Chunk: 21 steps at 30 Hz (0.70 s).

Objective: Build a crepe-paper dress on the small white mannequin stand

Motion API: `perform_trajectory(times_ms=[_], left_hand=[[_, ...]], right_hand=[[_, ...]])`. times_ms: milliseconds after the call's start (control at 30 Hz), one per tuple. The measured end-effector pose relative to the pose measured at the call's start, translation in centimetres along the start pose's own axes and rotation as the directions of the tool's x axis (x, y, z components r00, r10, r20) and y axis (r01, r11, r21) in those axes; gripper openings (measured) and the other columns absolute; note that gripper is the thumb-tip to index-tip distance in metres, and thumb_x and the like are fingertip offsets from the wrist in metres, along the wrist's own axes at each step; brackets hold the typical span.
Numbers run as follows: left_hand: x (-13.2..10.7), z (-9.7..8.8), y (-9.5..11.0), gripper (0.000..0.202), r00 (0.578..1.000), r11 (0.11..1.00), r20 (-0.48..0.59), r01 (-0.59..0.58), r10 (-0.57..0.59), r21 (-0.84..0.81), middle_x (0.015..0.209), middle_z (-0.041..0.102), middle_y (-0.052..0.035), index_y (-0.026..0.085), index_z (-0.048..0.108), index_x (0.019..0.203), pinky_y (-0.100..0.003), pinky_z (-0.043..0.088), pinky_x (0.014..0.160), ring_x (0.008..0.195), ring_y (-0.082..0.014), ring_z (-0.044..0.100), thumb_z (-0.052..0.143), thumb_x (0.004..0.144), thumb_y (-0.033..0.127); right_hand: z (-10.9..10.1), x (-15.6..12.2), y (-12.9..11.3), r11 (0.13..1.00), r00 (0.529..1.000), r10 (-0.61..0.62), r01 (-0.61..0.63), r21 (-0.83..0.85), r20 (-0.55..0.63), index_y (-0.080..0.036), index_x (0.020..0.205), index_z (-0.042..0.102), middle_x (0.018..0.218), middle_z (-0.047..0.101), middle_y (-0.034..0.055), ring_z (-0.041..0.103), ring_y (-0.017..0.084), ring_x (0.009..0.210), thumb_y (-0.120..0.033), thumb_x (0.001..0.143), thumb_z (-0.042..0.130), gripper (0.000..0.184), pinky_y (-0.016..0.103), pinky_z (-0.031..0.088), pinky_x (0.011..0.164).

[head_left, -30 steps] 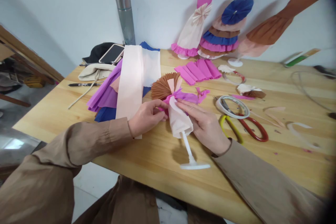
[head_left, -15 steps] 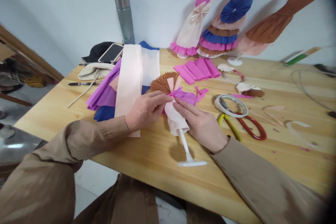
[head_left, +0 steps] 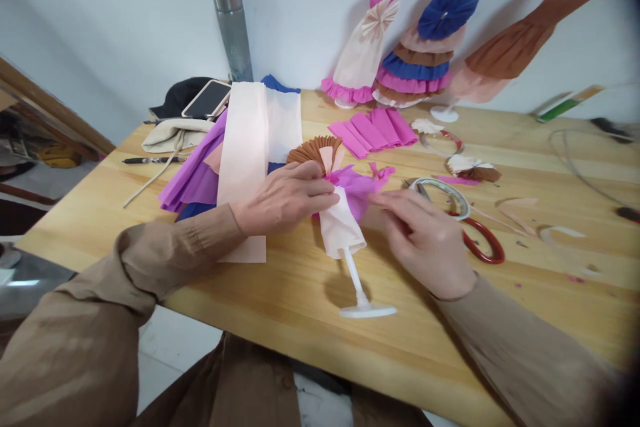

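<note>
A small white mannequin on a stand lies tilted on the table, dressed in white and purple crepe paper, with a pleated brown paper fan at its top. My left hand grips the mannequin at its waist, fingers closed over the paper there. The purple crepe paper spreads out to the right of the waist. At its right edge, my right hand has thumb and forefinger pinched together on the paper. The fingertips of my left hand partly hide the waist.
Folded cream paper and purple paper lie left. Right are a tape roll, red-handled scissors and paper scraps. Behind stand a thermos and dressed mannequins; pleated pink paper lies before them.
My right hand has moved right, away from the mannequin's waist, and the purple paper is drawn out further to the right. My left hand stays at the waist.
</note>
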<state>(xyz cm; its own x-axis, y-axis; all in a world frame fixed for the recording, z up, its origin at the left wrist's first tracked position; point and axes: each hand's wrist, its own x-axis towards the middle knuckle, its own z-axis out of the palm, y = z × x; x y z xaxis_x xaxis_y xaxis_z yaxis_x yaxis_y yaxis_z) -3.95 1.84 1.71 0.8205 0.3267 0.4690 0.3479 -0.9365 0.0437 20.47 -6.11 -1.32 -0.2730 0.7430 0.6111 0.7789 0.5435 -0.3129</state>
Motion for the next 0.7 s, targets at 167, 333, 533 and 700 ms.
perform_trajectory(times_ms=[167, 333, 533, 700], left_hand=[[-0.3, 0.8, -0.8, 0.019, 0.941, 0.936, -0.133, -0.28, 0.311, 0.212, 0.116, 0.068, -0.0008, 0.019, 0.057, 0.109, -0.037, 0.047, 0.106, 0.126, -0.0181, 0.053, 0.041, 0.101, 0.015], [-0.1, 1.2, -0.1, 0.016, 0.926, 0.923, -0.128, -0.328, 0.356, 0.201, 0.101, 0.071, 0.0001, 0.017, 0.058, 0.107, -0.038, 0.042, 0.115, 0.123, -0.017, 0.056, 0.044, 0.099, 0.014], [-0.2, 2.4, 0.1, 0.015, 0.916, 0.93, -0.19, -0.322, 0.354, 0.18, 0.097, 0.073, -0.0002, 0.017, 0.057, 0.104, -0.038, 0.048, 0.109, 0.116, -0.0167, 0.061, 0.043, 0.1, 0.015], [-0.3, 2.8, 0.1, 0.012, 0.917, 0.946, -0.241, -0.29, 0.318, 0.145, 0.1, 0.074, -0.001, 0.017, 0.056, 0.105, -0.037, 0.05, 0.105, 0.113, -0.017, 0.064, 0.047, 0.098, 0.013]], right_hand=[[-3.9, -3.2, 2.1, 0.877, 0.981, 0.19, -0.147, -0.457, 0.05, -0.014, 0.101, 0.068, 0.09, 0.07, 0.0134, 0.066, 0.028, 0.074, -0.029, 0.09, 0.055, 0.023, 0.037, 0.05, 0.058], [-5.0, -6.3, 3.7, 0.845, 0.936, 0.313, -0.196, -0.498, 0.161, -0.013, 0.115, 0.061, 0.096, 0.064, 0.0183, 0.061, 0.036, 0.092, -0.041, 0.091, 0.05, 0.039, 0.051, 0.051, 0.082], [-5.3, -5.7, 4.1, 0.781, 0.828, 0.522, -0.366, -0.506, 0.206, -0.013, 0.105, 0.062, 0.093, 0.065, 0.0171, 0.061, 0.033, 0.089, -0.037, 0.087, 0.053, 0.031, 0.044, 0.049, 0.079], [-6.8, -4.2, 4.1, 0.714, 0.652, 0.687, -0.523, -0.466, 0.322, -0.02, 0.093, 0.06, 0.084, 0.068, 0.0107, 0.063, 0.027, 0.078, -0.033, 0.082, 0.057, 0.018, 0.039, 0.046, 0.07]])
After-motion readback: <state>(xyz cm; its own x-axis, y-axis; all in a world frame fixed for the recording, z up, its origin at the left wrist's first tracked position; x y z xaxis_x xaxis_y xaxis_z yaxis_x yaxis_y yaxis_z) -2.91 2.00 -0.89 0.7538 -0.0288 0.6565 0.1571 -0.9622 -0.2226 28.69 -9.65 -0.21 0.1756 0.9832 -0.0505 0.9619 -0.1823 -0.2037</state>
